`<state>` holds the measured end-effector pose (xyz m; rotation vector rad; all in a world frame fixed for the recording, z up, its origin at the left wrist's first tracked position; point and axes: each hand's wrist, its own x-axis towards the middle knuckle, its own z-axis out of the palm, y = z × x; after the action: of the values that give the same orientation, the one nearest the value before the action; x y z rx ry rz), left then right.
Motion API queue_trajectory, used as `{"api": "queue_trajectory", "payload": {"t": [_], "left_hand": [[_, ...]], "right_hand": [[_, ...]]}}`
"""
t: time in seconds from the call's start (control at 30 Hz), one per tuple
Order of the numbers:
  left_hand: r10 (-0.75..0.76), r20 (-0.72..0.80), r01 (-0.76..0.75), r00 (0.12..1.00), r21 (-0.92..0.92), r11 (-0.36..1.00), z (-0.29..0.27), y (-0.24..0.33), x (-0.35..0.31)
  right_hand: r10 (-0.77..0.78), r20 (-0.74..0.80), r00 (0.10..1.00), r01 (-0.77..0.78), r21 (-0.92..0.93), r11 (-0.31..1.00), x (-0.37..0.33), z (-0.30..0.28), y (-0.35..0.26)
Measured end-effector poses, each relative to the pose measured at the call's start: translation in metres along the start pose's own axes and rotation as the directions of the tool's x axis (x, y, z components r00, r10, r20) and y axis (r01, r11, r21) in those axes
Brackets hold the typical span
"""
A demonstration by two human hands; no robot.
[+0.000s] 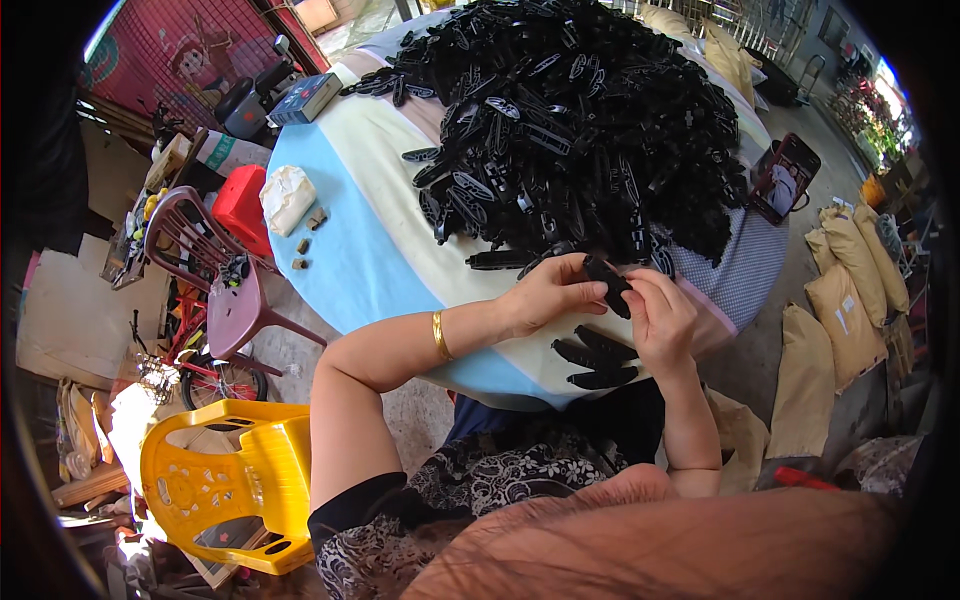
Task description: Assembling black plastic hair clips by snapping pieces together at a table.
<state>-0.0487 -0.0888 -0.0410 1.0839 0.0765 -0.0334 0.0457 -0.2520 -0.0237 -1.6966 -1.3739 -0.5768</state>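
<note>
Between my two hands, over the near edge of the cloth-covered table (480, 368), is a slim black plastic piece (608, 288), slightly curved and tapered; its exact kind cannot be made out. My left hand (548, 296), below a gold bangle, pinches it with thumb and fingers. From the other side my right hand (660, 322) has its fingertips closed at the same piece, near its upper end. Just below them lie a few similar black pieces (600, 358), side by side on the cloth. Beyond my hands rises a large heap of black plastic pieces (570, 130), some with pale outlines.
A propped phone (790, 178) stands at the table's right edge. At the left are a crumpled white packet (288, 200), a blue box (305, 98) and a purple chair (240, 300). A yellow chair (225, 480) stands near me. Filled tan sacks (845, 310) line the right.
</note>
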Motion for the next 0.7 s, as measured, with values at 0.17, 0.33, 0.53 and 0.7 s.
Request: {"api": "queue_trajectory", "payload": {"t": [0.17, 0.33, 0.53, 0.7], "left_hand": [[-0.191, 0.075, 0.202, 0.979, -0.195, 0.96, 0.002, 0.013, -0.004], [-0.321, 0.085, 0.327, 0.943, -0.07, 0.942, 0.005, 0.015, -0.004], [-0.385, 0.043, 0.378, 0.922, 0.109, 0.919, 0.003, 0.019, -0.006], [-0.388, 0.088, 0.372, 0.918, 0.154, 0.915, 0.006, 0.03, -0.008]], "right_hand": [[-0.113, 0.084, 0.99, 0.11, 0.039, 0.993, 0.005, -0.012, 0.003], [-0.32, 0.186, 0.929, 0.327, -0.01, 0.945, 0.011, -0.021, 0.003], [-0.376, 0.281, 0.883, 0.402, -0.039, 0.915, 0.008, -0.02, 0.004], [-0.377, 0.328, 0.866, 0.421, -0.073, 0.904, 0.007, -0.023, 0.006]]}}
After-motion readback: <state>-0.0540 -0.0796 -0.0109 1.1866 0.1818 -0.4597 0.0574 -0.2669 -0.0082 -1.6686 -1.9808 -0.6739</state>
